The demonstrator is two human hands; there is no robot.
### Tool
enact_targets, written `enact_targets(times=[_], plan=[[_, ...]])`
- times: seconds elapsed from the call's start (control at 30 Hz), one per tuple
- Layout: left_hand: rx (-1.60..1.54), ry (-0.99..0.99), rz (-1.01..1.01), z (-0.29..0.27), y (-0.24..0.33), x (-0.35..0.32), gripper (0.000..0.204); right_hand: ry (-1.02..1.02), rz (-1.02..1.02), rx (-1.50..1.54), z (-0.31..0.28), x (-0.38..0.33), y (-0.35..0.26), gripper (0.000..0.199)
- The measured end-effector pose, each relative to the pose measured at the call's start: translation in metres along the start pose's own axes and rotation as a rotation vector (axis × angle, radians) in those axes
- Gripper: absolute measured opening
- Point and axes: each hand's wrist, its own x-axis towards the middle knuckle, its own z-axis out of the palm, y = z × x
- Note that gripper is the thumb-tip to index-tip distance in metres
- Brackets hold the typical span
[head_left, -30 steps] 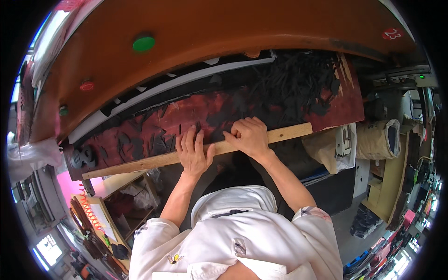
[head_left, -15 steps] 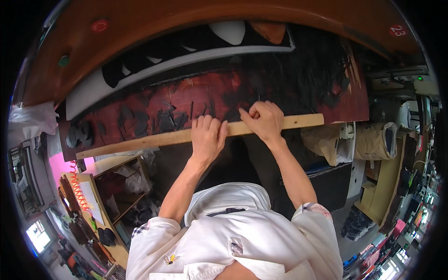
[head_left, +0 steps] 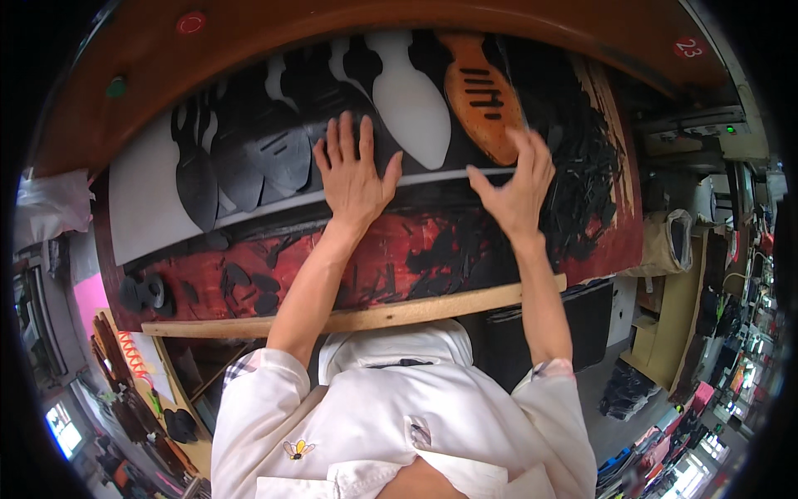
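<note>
Flat under both hands' fingers [head_left: 353, 145], black sheet [head_left: 249, 158] (spread, pressing)

The worktop [head_left: 399, 249] is red, heavily smeared with black, and edged at the front by a pale wooden strip [head_left: 374, 316]. A white board [head_left: 150, 208] lies across its far part, carrying black sole-shaped cutouts [head_left: 249, 154], one white sole [head_left: 411, 104] and one orange sole [head_left: 482, 96]. Black scraps [head_left: 582, 166] pile at the right end, and small black pieces [head_left: 249, 287] dot the red.
</note>
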Motion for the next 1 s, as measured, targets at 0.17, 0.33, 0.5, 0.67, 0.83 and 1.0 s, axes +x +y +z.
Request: enact_targets(times=[0.17, 0.33, 0.5, 0.67, 0.83, 1.0], plan=[[0.057, -0.131, -0.045, -0.025, 0.014, -0.044, 0.069, -0.368, 0.083, 0.045, 0.033, 0.053, 0.021, 0.111], [0.008, -0.092, -0.041, -0.026, 0.019, -0.048, 0.068, -0.466, 0.077, -0.031, 0.047, 0.059, 0.028, 0.104], [-0.008, -0.250, -0.096, -0.043, 0.014, -0.071, 0.069, -0.367, 0.140, 0.087, 0.032, 0.038, -0.010, 0.098], [-0.038, -0.271, -0.016, -0.076, 0.011, -0.108, 0.069, -0.419, 0.324, 0.522, -0.009, 0.011, -0.014, 0.099], [-0.015, -0.381, -0.015, -0.095, 0.007, -0.105, 0.068, -0.298, 0.822, 1.950, -0.045, 0.017, 0.032, 0.084], [-0.268, -0.224, -0.090, -0.109, 0.053, -0.043, 0.061, -0.231, 0.826, 2.026, -0.049, 0.014, 0.038, 0.083]])
